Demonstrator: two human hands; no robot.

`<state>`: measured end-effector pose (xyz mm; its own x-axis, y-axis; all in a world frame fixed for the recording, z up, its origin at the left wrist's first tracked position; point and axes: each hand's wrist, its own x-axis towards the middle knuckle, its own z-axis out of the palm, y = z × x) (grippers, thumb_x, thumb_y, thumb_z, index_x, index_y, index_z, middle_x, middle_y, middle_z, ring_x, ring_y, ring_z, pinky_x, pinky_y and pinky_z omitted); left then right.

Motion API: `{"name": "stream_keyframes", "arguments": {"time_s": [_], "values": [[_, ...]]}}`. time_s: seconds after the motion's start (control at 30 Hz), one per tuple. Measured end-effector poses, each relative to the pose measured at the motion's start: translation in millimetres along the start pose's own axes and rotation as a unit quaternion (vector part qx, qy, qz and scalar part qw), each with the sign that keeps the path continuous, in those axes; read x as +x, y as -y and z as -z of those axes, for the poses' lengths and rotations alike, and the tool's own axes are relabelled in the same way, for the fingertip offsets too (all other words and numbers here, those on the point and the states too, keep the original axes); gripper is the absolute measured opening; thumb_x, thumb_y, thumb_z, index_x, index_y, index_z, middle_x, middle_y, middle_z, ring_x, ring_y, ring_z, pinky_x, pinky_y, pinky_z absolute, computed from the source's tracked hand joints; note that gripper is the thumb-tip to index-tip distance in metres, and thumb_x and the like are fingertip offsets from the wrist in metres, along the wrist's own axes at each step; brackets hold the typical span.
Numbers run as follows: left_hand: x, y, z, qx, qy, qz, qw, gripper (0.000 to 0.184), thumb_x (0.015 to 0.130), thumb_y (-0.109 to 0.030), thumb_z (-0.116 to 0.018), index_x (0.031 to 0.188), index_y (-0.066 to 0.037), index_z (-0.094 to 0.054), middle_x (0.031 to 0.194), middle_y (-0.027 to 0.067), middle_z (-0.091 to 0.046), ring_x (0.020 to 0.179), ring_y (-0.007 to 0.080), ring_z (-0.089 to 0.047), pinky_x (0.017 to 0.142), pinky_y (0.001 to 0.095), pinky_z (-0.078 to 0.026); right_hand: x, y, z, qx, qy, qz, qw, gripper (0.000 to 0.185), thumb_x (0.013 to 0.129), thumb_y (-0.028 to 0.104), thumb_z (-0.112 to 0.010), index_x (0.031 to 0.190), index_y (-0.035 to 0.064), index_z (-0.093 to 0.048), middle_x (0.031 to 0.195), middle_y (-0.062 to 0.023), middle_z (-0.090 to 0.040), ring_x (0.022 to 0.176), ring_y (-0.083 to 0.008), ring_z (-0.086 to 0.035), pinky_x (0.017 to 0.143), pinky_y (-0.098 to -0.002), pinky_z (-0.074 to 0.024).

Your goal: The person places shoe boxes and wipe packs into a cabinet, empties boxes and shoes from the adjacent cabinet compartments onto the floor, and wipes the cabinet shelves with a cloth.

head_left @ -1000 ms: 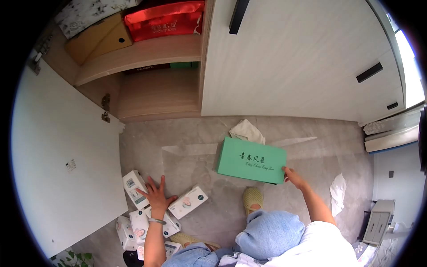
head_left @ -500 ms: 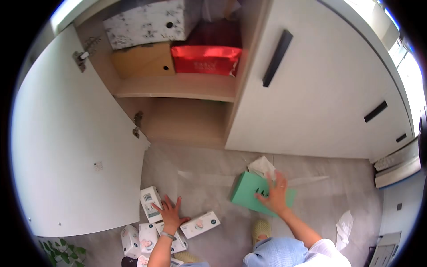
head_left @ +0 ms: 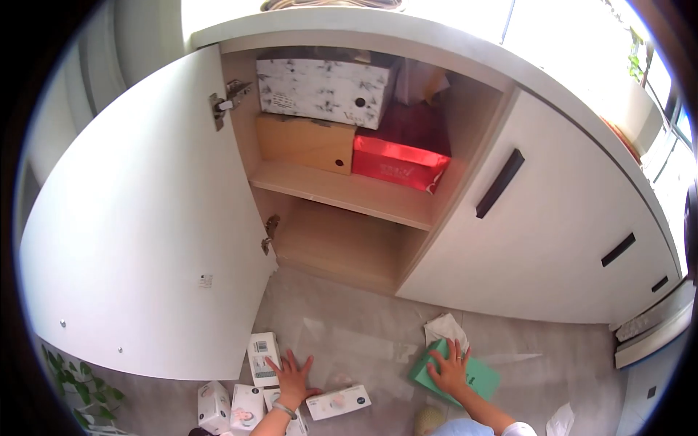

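Observation:
My left hand, a bracelet on its wrist, is spread over the small white boxes on the floor at lower left. One white box stands beside its fingers, and another lies just to its right. My right hand rests with spread fingers on top of the green box, which lies on the floor. A crumpled white cloth or paper lies just behind the green box. Neither hand is closed around anything.
An open cabinet holds a white patterned box, a tan box and a red box on its upper shelf. The open door stands at left. A plant is at lower left, white paper at lower right.
The view has tilted up toward the cabinet. My right hand has left the green box's right edge and moved onto its top. My left hand stays by the white boxes.

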<state>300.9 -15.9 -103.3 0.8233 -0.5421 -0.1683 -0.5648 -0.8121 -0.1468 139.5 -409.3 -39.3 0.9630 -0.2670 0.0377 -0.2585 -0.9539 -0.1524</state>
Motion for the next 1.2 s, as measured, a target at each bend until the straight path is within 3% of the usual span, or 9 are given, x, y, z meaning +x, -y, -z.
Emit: {"name": "stream_keyframes", "arguments": {"time_s": [0.07, 0.1, 0.17, 0.23, 0.4, 0.57, 0.7, 1.0, 1.2], "values": [[1, 0, -2, 0.021, -0.001, -0.005, 1.0, 0.108, 0.056, -0.081, -0.064, 0.148, -0.032, -0.035, 0.151, 0.0331, -0.022, 0.134, 0.048, -0.034, 0.1, 0.0819, 0.004, 17, 4, 4, 0.039, -0.058, -0.033, 0.997, 0.046, 0.086, 0.027, -0.066, 0.126, 0.0072, -0.053, 0.14, -0.0213, -0.039, 0.133, -0.0434, -0.033, 0.111, -0.0593, -0.0216], [2, 0, -2, 0.018, -0.004, 0.0, 1.0, 0.108, 0.056, -0.081, -0.064, 0.148, -0.032, -0.035, 0.151, 0.0331, -0.022, 0.134, 0.048, -0.034, 0.1, 0.0819, 0.004, 39, 28, 36, 0.037, -0.06, -0.027, 0.997, 0.046, 0.086, 0.027, -0.066, 0.126, 0.0072, -0.053, 0.14, -0.0213, -0.039, 0.133, -0.0434, -0.033, 0.111, -0.0593, -0.0216], [1, -1, -1, 0.026, 0.007, -0.005, 1.0, 0.107, 0.058, -0.082, -0.062, 0.149, -0.033, -0.034, 0.151, 0.0326, -0.022, 0.133, 0.0477, -0.035, 0.1, 0.0821, 0.004, 99, 84, 109, 0.331, -0.08, 0.015, 0.94, 0.04, 0.089, 0.011, -0.063, 0.126, 0.0024, -0.051, 0.133, -0.0199, -0.045, 0.122, -0.0397, -0.047, 0.103, -0.0437, -0.0394], [-2, 0, 6, 0.018, 0.021, -0.002, 1.0, 0.106, 0.061, -0.081, -0.062, 0.15, -0.033, -0.03, 0.153, 0.0311, -0.02, 0.135, 0.0457, -0.033, 0.101, 0.0812, 0.004, 159, 127, 165, 0.286, -0.221, 0.201, 0.91, 0.039, 0.091, 0.001, -0.057, 0.129, 0.0011, -0.05, 0.125, -0.0197, -0.05, 0.114, -0.0366, -0.054, 0.092, -0.0355, -0.046], [0, 0, 0, 0.024, 0.02, 0.004, 0.999, 0.106, 0.06, -0.082, -0.06, 0.15, -0.034, -0.03, 0.153, 0.0317, -0.02, 0.135, 0.0449, -0.035, 0.1, 0.0823, 0.004, 298, 218, 285, 0.147, -0.32, 0.186, 0.917, 0.045, 0.092, 0.014, -0.054, 0.135, 0.006, -0.047, 0.112, -0.0209, -0.055, 0.103, -0.0372, -0.057, 0.085, -0.0448, -0.0482], [0, -1, 22, 0.034, 0.09, 0.008, 0.995, 0.099, 0.071, -0.079, -0.055, 0.153, -0.035, -0.02, 0.156, 0.0277, -0.015, 0.139, 0.0378, -0.033, 0.102, 0.0804, 0.005, 395, 220, 286, -0.082, -0.37, 0.093, 0.921, 0.049, 0.083, 0.024, -0.059, 0.128, 0.0062, -0.05, 0.095, -0.0254, -0.059, 0.085, -0.0412, -0.062, 0.077, -0.0481, -0.0512], [-3, -2, 15, 0.052, 0.091, 0.011, 0.994, 0.099, 0.071, -0.08, -0.052, 0.153, -0.036, -0.018, 0.157, 0.0272, -0.015, 0.14, 0.0374, -0.031, 0.102, 0.0807, 0.005, 391, 217, 287, -0.069, -0.36, 0.092, 0.926, 0.044, 0.08, 0.021, -0.063, 0.121, 0.0084, -0.055, 0.097, -0.0214, -0.061, 0.087, -0.039, -0.061, 0.081, -0.0458, -0.0494], [-3, -1, 5, 0.037, 0.07, 0.004, 0.997, 0.098, 0.071, -0.082, -0.051, 0.153, -0.037, -0.02, 0.156, 0.0268, -0.017, 0.138, 0.0393, -0.033, 0.102, 0.0806, 0.007, 259, 220, 282, 0.133, -0.373, 0.184, 0.9, 0.031, 0.084, 0.008, -0.067, 0.111, 0.0049, -0.051, 0.113, -0.0304, -0.042, 0.088, -0.0488, -0.055, 0.074, -0.0499, -0.0488], [0, 7, 10, 0.035, 0.011, 0.005, 0.999, 0.084, 0.077, -0.076, -0.052, 0.149, -0.036, -0.033, 0.154, 0.0249, -0.025, 0.136, 0.0359, -0.038, 0.099, 0.0826, 0.006, 174, 198, 251, 0.139, -0.339, 0.209, 0.907, 0.025, 0.087, 0.008, -0.066, 0.108, 0.0053, -0.055, 0.113, -0.0301, -0.044, 0.089, -0.0476, -0.053, 0.073, -0.0491, -0.0483]]}}
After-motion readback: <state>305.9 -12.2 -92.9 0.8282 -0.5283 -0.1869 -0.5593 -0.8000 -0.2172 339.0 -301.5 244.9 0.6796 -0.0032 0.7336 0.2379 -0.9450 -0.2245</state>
